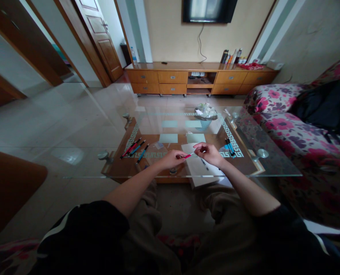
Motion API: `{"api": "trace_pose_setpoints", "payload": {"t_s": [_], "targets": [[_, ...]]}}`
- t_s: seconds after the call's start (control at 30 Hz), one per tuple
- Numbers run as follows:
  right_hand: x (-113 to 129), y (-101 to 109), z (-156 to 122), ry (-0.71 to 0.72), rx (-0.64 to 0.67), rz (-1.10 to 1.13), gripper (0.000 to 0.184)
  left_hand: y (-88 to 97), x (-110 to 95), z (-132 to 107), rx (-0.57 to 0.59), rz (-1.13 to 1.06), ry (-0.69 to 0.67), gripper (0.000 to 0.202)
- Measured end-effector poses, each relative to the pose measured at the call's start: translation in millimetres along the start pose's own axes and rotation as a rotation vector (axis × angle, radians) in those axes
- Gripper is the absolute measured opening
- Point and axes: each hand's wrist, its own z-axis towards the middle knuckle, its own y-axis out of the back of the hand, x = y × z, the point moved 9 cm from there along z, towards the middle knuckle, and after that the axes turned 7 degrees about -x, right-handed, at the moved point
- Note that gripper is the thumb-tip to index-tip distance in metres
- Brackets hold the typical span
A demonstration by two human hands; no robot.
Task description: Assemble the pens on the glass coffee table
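Above a glass coffee table (147, 168), my left hand (172, 159) is closed, pinching a red pen barrel (188, 156) between thumb and fingertips. My right hand (210, 153) is closed just beside it, its fingertips at a thin pale piece that lines up with the barrel's end; whether the two are joined I cannot tell. Under my right hand lies a white pad of paper (200, 173), with a dark pen part (205, 164) on it. Red, black and blue pens (133, 148) lie to the left. A bunch of blue and black pens (229, 147) lies to the right.
A small round dark object (173, 170) sits near the table's front edge. A lined waste basket (205, 116) shows beyond the table's far part. A flowered sofa (275, 122) with a dark bag stands at right, and a wooden TV cabinet (172, 82) runs along the wall.
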Motion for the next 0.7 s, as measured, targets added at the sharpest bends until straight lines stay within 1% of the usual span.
{"api": "trace_pose_setpoints", "payload": {"t_s": [0.2,0.4,0.5,0.53,0.6,0.67,0.7], "targets": [[-3.2,-2.1,0.4,-0.037,-0.001,0.063,0.044,-2.5,3.1,-0.8,0.009,-0.029,0.015,0.037],[-10.7,-6.6,-0.3,-0.056,0.024,0.141,0.043,-2.1,3.9,-0.6,-0.002,-0.055,0.022,0.035],[-13.0,-7.4,0.4,-0.055,0.042,0.13,0.045,-1.0,4.3,-0.6,-0.016,-0.061,0.035,0.034],[-14.1,-4.5,1.3,-0.054,0.034,0.109,0.046,-0.6,4.1,-0.7,-0.018,-0.066,0.04,0.034],[-17.2,8.9,3.9,-0.047,-0.018,0.014,0.045,0.2,3.5,-1.3,-0.02,-0.087,0.053,0.033],[-20.4,30.7,6.2,-0.024,-0.105,-0.173,0.042,1.1,3.3,-1.9,-0.023,-0.112,0.07,0.034],[-21.5,41.2,6.8,-0.001,-0.136,-0.308,0.042,1.9,3.4,-2.1,-0.028,-0.122,0.078,0.034]]}}
